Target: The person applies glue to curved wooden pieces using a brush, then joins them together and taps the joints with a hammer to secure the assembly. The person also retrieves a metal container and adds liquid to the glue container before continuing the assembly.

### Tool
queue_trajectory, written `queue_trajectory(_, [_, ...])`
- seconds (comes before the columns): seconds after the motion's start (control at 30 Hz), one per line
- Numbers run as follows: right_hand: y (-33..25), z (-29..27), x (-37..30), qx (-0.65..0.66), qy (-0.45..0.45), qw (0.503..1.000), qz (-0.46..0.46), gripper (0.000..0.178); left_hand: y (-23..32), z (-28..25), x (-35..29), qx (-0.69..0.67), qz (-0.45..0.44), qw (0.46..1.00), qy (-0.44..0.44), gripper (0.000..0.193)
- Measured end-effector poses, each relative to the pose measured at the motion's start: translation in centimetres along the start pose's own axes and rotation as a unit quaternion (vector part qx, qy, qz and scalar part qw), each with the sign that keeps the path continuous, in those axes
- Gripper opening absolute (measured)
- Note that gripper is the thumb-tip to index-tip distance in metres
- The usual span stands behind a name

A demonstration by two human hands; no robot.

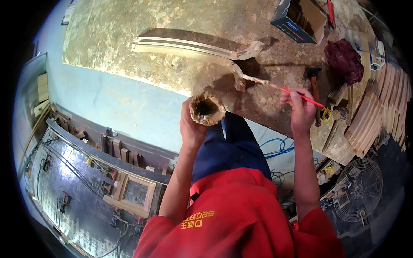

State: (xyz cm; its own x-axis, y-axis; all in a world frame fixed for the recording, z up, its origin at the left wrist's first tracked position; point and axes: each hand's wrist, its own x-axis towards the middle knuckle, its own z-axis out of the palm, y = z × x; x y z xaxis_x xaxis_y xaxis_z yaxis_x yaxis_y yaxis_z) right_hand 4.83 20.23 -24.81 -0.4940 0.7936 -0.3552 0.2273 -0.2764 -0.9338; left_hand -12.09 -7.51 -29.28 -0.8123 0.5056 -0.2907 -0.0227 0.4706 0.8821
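Note:
My left hand [192, 124] is closed round a crusted, glue-caked cup [207, 109], its dark mouth facing up. Held in the fingers of my right hand [300, 111] is a thin red-handled brush [304, 98]. Its pale, coated far end [254, 79] reaches over to the end of a curved wooden piece [238, 73]; whether it touches the wood I cannot tell. Beside that piece, on the worn workbench [107, 32], lies a second curved, grooved wooden piece [193, 45].
A hammer [314, 81] and a yellow round object [327, 114] lie right of my right hand. Farther off are a dark open box [287, 23], a maroon plastic bag [345, 60] and stacked wood strips [370, 120]. A fan [359, 189] stands at lower right, a wooden frame [134, 193] at left.

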Motion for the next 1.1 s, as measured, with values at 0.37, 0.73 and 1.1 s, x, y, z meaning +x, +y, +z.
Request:
queue_trajectory(0.37, [-0.2,-1.6,-3.8,0.006,0.037,0.999,0.028,0.019,0.1,-0.3,-0.8,-0.021,-0.005,1.0,-0.016,0.061])
queue_trajectory(0.73, [0.7,1.2,-3.2,0.016,0.089,0.995,0.027,0.021,-0.2,0.1,-1.4,0.018,-0.012,0.999,-0.042,0.06])
queue_trajectory(1.1, [-0.7,0.3,-3.8,-0.052,0.067,0.996,-0.037,0.019,-0.3,0.0,-1.9,0.015,-0.02,0.999,-0.024,0.063])
